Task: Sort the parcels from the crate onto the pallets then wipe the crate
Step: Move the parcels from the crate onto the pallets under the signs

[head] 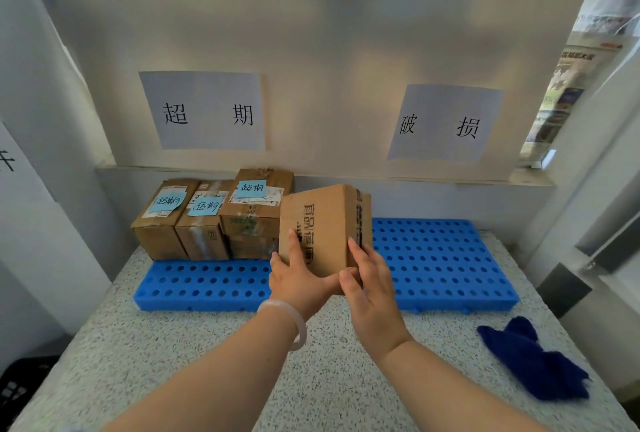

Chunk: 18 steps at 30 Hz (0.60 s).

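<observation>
Parcel (322, 220) in left hand (298, 281) and right hand (372, 293), long axis seemingly tilted away.

The box (322, 224) hides the middle of the pallet (433, 258) beyond the fingertips (294, 243). Left of the fingers, the parcels' (204, 224) printed labels (270, 201) are too small to read.

Soft, even daylight, medium bright, no hard glare. The source looks like the papered window (588, 51) at upper right (slightly blown out near the top corner). The wall (329, 33) has blotchy soft shading, and there are faint shadows on the worktop (173, 345). Strong fisheye: wall edges and ledge bow, corners stretch. Centre is sharp and the sign (204, 111) text is legible. The parcel (322, 224) is slightly smeared, the blue cloth (533, 359) soft. Bottom-left corner is dim.
</observation>
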Available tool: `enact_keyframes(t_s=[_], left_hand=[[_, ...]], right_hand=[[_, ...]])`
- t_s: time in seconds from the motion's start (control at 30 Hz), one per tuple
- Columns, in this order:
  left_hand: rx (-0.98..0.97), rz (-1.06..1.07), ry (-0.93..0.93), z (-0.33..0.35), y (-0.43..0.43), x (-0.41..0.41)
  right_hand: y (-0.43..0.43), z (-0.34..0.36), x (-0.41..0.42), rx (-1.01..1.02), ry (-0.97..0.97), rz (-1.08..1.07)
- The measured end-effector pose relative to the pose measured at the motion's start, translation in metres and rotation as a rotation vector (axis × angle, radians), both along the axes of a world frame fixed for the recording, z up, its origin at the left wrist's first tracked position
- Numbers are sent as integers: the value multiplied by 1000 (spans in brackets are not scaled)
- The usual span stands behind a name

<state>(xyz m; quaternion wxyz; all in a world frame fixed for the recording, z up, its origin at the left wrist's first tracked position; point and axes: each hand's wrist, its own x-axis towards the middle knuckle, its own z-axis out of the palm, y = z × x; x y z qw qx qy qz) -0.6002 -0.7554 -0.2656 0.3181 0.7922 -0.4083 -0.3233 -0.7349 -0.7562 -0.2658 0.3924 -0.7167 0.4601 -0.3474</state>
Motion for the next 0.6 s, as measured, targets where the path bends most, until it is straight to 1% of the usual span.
enact_keyframes(t_s=[0.1, 0.13, 0.17, 0.23, 0.3, 0.37, 0.43, 0.47, 0.57, 0.6], left_hand=[[-19, 31, 82, -1, 2, 5], [-27, 29, 112, -3, 2, 7], [-35, 14, 146, -6, 3, 9], [-64, -41, 248, -10, 4, 12], [-83, -68, 375, -14, 3, 14], [-87, -96, 473, -10, 4, 12], [-121, -120, 453, -10, 6, 10], [-137, -114, 390, -11, 6, 10], [-204, -76, 119, -11, 6, 10], [-208, -55, 86, -10, 5, 10]], right_hand=[[-5, -1, -5, -78, 147, 26], [-8, -2, -7, -85, 167, 9], [-11, -3, -9, -63, 152, -27], [-18, -2, -10, 88, 47, -106], [-23, 0, -10, 249, -63, -95], [-25, 0, -8, 289, -97, -53], [-25, 0, -6, 287, -122, -34], [-24, -1, -5, 281, -122, -20], [-17, -2, 2, 251, -101, 25], [-15, -4, 4, 232, -99, 41]])
